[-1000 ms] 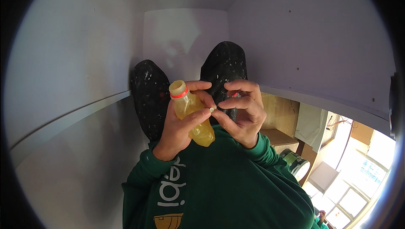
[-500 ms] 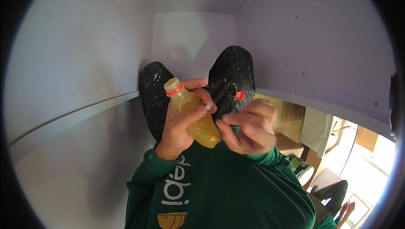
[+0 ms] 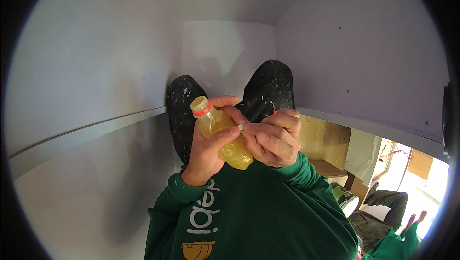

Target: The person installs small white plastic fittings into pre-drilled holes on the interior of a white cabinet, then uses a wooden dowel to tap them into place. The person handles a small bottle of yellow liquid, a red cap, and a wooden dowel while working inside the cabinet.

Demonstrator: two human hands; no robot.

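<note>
My left hand (image 3: pixel 211 147) is wrapped round a dented plastic bottle (image 3: pixel 234 154) of yellow liquid, its open mouth up and to the left, with a red ring at the neck. A small white disc (image 3: pixel 241 127) sits at my left thumb tip. My right hand (image 3: pixel 275 140) has curled fingers, with its fingertips pinched at that disc against the bottle's side. A sliver of a red cap (image 3: pixel 276 112) shows on my right knee (image 3: pixel 267 80), mostly hidden behind my right fingers. Both dark trouser legs are spattered white.
Pale cabinet walls (image 3: pixel 369 49) box me in on both sides, with a ledge (image 3: pixel 96 130) along the left. Through the lower right opening show wooden boards (image 3: pixel 326 140), a bucket (image 3: pixel 342 197), a bright window and another person's legs (image 3: pixel 390 202) and green sleeve (image 3: pixel 393 245).
My right hand rose from below the red cap back to the white disc, now covering most of the cap. More of the other person has come into view at the lower right.
</note>
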